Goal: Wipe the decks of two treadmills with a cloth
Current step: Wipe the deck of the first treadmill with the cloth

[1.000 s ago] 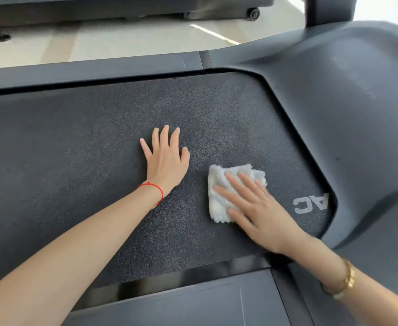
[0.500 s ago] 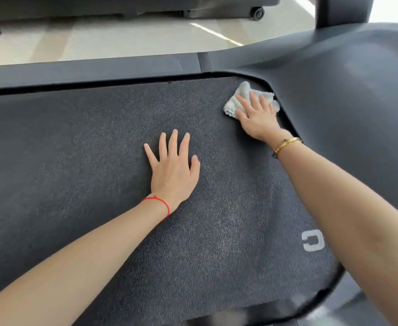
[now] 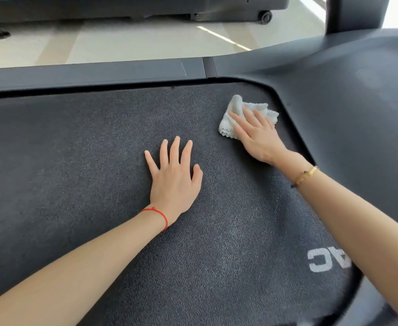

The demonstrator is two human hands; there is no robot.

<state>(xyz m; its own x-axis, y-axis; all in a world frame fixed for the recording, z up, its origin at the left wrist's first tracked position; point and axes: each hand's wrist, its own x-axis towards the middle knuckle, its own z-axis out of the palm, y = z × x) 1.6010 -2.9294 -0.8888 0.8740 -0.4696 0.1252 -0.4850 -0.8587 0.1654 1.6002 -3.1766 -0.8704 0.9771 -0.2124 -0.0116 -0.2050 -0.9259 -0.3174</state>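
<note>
Both hands lie flat: the left hand spread on the treadmill deck, the right hand pressing the white cloth, which has slid back from the far corner. White lettering reads "AC" upside down.

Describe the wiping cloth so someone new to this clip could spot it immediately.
Start at the wide dark grey textured treadmill belt filling the view, then follow it to its far right corner beside the smooth black plastic motor cover. There, the right hand presses flat on a small crumpled white fluffy cloth, the only pale, soft thing on the dark deck.
</note>
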